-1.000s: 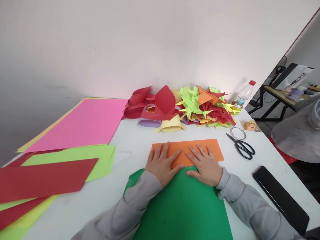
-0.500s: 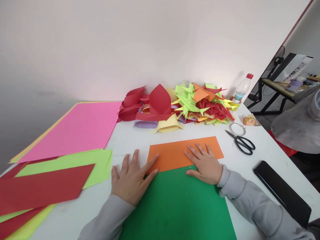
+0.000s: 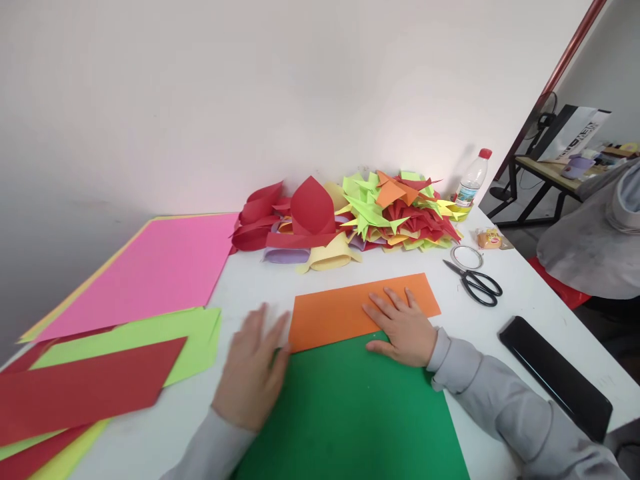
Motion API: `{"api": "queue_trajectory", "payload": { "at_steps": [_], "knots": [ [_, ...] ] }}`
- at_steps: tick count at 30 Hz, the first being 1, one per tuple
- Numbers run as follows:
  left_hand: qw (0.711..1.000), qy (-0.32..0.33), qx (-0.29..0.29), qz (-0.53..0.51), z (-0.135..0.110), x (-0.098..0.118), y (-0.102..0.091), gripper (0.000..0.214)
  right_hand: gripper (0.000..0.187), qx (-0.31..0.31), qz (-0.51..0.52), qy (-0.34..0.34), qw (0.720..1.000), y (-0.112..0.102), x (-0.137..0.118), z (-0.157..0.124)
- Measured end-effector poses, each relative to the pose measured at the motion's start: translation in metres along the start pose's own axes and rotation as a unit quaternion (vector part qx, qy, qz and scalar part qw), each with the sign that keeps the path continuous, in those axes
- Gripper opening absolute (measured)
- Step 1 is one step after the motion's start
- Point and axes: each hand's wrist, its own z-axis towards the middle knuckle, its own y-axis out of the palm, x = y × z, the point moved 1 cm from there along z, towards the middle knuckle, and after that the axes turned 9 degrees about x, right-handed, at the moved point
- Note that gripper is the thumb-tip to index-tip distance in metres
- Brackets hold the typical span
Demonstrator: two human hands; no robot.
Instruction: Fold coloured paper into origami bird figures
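An orange paper strip (image 3: pixel 325 320) lies across the top of a large green sheet (image 3: pixel 350 413). My right hand (image 3: pixel 403 330) rests flat on the strip's right part, fingers spread, with the thumb over the green sheet. Just left of the strip's left end is my left hand (image 3: pixel 253 373), blurred by motion, its fingers stretched out and holding nothing. Whether its thumb touches the strip's edge I cannot tell.
Red and green paper strips (image 3: pixel 90 380) and pink sheets (image 3: pixel 145 273) lie at left. Folded paper shapes (image 3: pixel 315 213) are heaped by the wall. Scissors (image 3: pixel 477 283), a tape roll (image 3: pixel 467 257), a bottle (image 3: pixel 471 183) and a black phone-like object (image 3: pixel 555 377) sit at right. A person (image 3: pixel 595 233) is beyond.
My left hand has lifted off the orange strip's left end and shifted left. The right hand stays pressed on the strip. The whole view has shifted slightly.
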Motion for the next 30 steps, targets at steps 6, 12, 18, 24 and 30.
{"api": "queue_trajectory", "payload": {
  "at_steps": [6, 12, 18, 24, 30],
  "knots": [
    [0.966, 0.236, -0.093, -0.054, 0.006, 0.082, 0.034, 0.058, 0.073, 0.012, -0.019, -0.001, 1.000, -0.003, -0.003, 0.000],
    [0.967, 0.242, -0.069, -0.037, 0.012, 0.088, 0.038, 0.045, 0.074, 0.028, -0.015, 0.003, 0.999, -0.007, -0.006, -0.002],
    [0.974, 0.222, -0.035, -0.032, 0.012, 0.086, 0.030, 0.039, 0.077, 0.020, 0.004, 0.003, 1.000, -0.008, -0.005, -0.002],
    [0.983, 0.174, -0.057, -0.006, 0.008, 0.062, 0.019, 0.039, 0.078, 0.011, -0.010, -0.003, 1.000, -0.005, 0.001, -0.004],
    [0.987, 0.149, -0.038, 0.046, 0.017, 0.043, -0.004, 0.040, 0.069, 0.010, -0.019, 0.002, 1.000, -0.005, 0.004, -0.005]
  ]
}}
